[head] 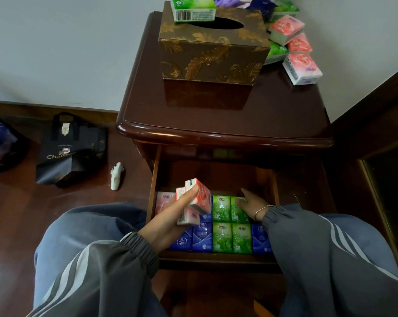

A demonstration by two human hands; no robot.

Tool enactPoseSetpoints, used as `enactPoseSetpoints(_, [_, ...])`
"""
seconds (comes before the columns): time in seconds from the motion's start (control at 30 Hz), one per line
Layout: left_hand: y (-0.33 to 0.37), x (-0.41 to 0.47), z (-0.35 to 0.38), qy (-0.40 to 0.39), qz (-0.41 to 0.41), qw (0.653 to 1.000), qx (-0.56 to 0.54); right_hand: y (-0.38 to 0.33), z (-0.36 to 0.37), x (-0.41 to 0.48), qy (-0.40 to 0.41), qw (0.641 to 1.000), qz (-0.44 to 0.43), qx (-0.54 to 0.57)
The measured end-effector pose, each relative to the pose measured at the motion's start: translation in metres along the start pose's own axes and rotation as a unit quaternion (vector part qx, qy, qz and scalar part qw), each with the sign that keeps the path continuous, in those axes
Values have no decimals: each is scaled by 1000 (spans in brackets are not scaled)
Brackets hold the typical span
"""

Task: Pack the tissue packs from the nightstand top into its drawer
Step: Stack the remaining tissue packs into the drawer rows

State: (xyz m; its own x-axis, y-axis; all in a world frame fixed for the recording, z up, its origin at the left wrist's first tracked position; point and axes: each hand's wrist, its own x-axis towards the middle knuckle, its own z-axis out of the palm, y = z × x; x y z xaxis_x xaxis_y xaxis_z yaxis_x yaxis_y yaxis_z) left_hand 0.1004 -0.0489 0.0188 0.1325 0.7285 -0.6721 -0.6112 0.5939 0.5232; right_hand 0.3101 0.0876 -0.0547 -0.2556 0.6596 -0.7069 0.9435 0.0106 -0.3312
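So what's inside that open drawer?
Rows of tissue packs: blue packs, green packs, a pink pack. The right hand touches a green one. The left hand, holding pink packs, hides some; the dark back is unclear.

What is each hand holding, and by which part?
The left hand grips a clutch of pink tissue packs, thumb across their near side, palm beneath. The right hand only touches a green pack in the drawer, holding nothing.

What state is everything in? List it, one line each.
Drawer: open, partly filled with packs.
Left hand: grips pink packs above the drawer.
Right hand: open, touching a green pack in the drawer.
Tissue box: upright, a spare pack on it.
Nightstand packs: loose, not yet packed.
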Motion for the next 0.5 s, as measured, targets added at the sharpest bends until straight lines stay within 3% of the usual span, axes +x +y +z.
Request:
enactPoseSetpoints(0.17, [-1,-3,3,-9,-31,999,-13,-40,-10,-54,146,976,-142,74])
enactPoseSetpoints(0.3, [1,-13,10,-68,-54,995,-50,-67,-21,-110,97,946,-283,123])
enactPoseSetpoints(0.37, [0,-18,14,-101,-54,992,-43,-71,-26,-128,68,947,-307,70])
enactPoseSetpoints(0.5, [-5,-26,20,-139,-40,989,-26,-73,-32,-145,97,942,-322,6])
